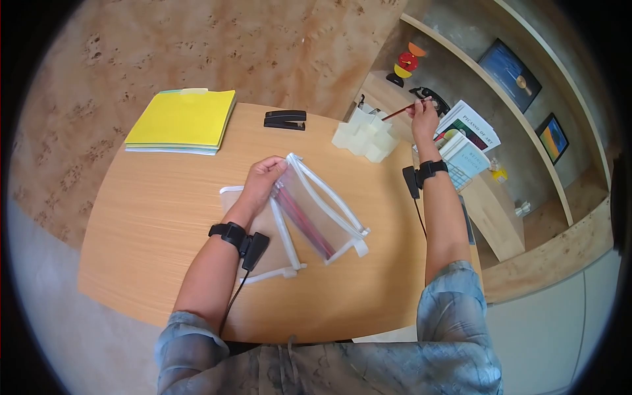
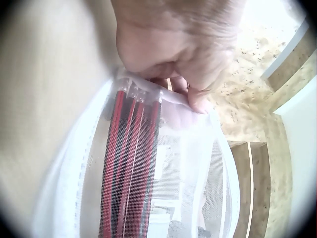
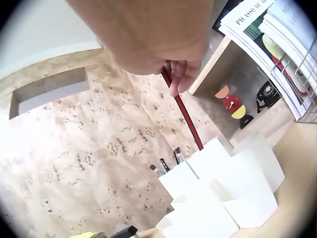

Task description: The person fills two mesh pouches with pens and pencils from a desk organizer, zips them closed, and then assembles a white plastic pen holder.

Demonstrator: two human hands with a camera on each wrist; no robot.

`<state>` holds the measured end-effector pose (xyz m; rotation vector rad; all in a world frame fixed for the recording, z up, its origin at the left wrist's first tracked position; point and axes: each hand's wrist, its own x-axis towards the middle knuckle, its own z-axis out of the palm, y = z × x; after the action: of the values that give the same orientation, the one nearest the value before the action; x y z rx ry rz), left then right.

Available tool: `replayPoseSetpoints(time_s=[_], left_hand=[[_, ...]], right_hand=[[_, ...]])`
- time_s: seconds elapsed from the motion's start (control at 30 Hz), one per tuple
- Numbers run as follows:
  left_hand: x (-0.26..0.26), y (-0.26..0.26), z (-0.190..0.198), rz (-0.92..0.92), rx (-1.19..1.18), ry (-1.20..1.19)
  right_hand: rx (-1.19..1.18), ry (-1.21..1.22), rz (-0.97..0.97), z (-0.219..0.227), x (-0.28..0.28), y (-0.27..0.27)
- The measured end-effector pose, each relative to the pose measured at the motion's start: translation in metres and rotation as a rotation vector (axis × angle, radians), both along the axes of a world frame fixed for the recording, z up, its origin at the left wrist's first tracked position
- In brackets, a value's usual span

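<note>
My left hand pinches the top corner of a see-through mesh zip pouch with white edging. Several red-and-black striped pencils lie inside it, their clear-tipped ends close under my fingers in the left wrist view. Beneath, flat on the desk, is a second mesh pouch, partly covered by the first and by my forearm. Up at the right, my right hand pinches one red-and-black pencil by its upper part. That pencil slants down to the white pen holder, where its lower end is hidden behind the rim.
A black stapler stands at the desk's far edge, left of the holder. Yellow-topped folders are stacked at the far left. Beside my right wrist, books stand in a wire rack. Shelves with framed pictures rise behind.
</note>
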<state>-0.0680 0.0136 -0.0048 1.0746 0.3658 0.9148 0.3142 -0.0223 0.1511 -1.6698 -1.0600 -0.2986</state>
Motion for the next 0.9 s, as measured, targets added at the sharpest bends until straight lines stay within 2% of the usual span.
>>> replayPoseSetpoints(time_s=[0.1,0.2,0.3,0.4,0.47,0.53,0.6,0.7,0.8,0.9], left_hand=[[-0.001,0.0,0.001,-0.001,-0.003,0.006],[-0.003,-0.004,0.007,0.006,0.008,0.028],[-0.004,-0.004,0.007,-0.003,0.016,0.028],[-0.002,-0.004,0.008,-0.011,0.014,0.009],[0.0,-0.001,0.004,0.001,0.027,0.023],[0.0,-0.001,0.004,0.003,0.022,0.025],[-0.001,-0.002,0.005,-0.006,0.018,0.025],[-0.002,-0.004,0.007,-0.018,0.02,0.018],[-0.002,-0.003,0.006,-0.014,0.021,0.02],[-0.001,-0.004,0.006,-0.027,0.033,0.014]], right_hand=[[-0.113,0.228,0.14,-0.014,0.023,0.011],[-0.224,0.373,0.125,-0.022,0.034,0.01],[-0.219,-0.347,-0.387,-0.035,0.028,0.004],[-0.164,-0.119,0.026,-0.013,-0.052,-0.027],[-0.261,0.133,0.521,-0.009,-0.105,-0.044],[-0.524,0.153,0.735,0.004,-0.172,-0.071],[-0.816,0.087,0.836,0.003,-0.205,-0.081],[-1.104,0.018,0.817,-0.009,-0.226,-0.073],[-1.227,-0.142,0.779,-0.026,-0.237,-0.06],[-0.765,-0.305,0.947,-0.063,-0.244,-0.063]])
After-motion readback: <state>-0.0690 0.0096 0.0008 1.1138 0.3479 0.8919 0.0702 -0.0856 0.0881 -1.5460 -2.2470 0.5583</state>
